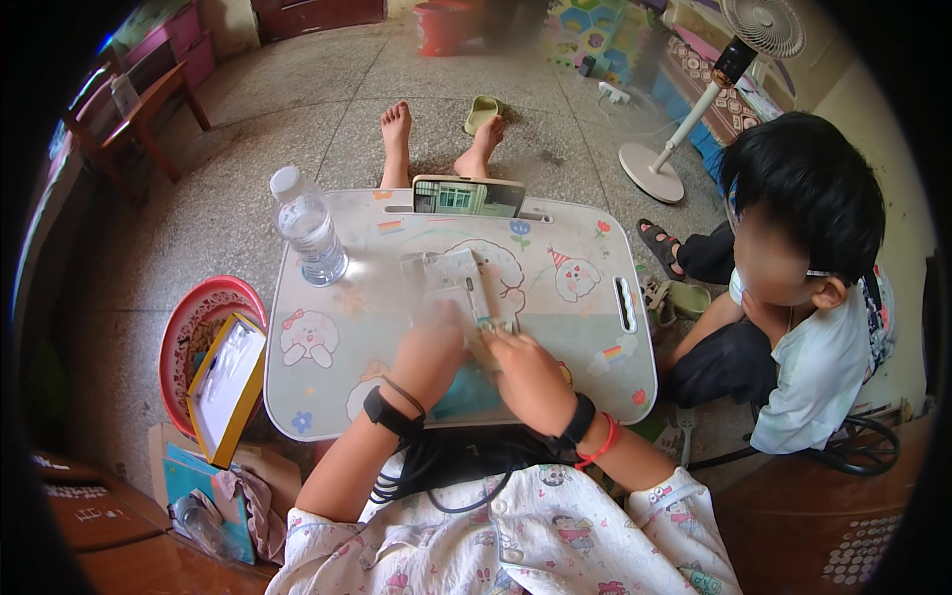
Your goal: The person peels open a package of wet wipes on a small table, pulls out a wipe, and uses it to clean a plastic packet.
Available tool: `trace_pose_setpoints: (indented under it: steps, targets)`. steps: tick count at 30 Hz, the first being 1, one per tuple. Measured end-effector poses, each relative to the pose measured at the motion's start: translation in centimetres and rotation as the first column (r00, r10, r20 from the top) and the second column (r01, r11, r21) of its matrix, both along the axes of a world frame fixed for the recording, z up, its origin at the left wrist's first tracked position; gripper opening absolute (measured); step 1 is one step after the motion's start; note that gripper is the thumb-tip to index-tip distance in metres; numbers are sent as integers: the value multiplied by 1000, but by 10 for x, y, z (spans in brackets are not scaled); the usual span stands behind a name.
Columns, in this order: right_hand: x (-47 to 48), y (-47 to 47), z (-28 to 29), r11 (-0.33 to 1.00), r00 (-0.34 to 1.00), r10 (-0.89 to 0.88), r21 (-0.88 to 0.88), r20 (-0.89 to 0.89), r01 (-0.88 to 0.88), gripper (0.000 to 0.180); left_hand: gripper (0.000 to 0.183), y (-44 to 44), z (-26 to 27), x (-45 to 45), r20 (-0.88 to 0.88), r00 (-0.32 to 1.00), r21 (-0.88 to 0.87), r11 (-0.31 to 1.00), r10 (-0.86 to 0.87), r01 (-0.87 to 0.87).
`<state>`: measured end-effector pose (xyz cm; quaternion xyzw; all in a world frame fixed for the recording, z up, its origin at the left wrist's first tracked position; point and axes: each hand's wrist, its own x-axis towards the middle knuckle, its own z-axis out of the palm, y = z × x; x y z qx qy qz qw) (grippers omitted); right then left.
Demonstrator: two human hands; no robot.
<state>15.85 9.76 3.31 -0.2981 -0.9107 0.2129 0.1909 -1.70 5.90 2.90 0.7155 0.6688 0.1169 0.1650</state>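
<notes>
My left hand (435, 338) is over the middle of a folding lap table (357, 401), its fingers blurred against a clear plastic packet (428, 268). Whether it grips the packet cannot be told. A white flat box (472, 279) with a small dark slot lies partly under or inside the packet. Close beside the left hand, my right hand (524, 364) has its fingers closed around a small pale greenish item (487, 346), too blurred to name. Beneath both wrists lies a teal sheet (465, 394), mostly covered by my hands and forearms.
A clear water bottle (311, 230) stands at the table's far left, and a phone (468, 197) leans in the back slot. Left of the table, a red basin (171, 349) bears a yellow-edged box (230, 387). A person (811, 297) crouches at right near a standing fan (692, 119).
</notes>
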Motion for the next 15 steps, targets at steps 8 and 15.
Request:
trace_pose_setpoints:
  steps: [8,15]
  targets:
    - [-55,80,-5,1000,994,-23,-5,105,24,34,58,2,-6,1,61,996,25,998,63,-64]
    - [-100,126,-22,990,972,-43,140,230,11,25,38,2,-17,-2,67,998,294,955,13,-32]
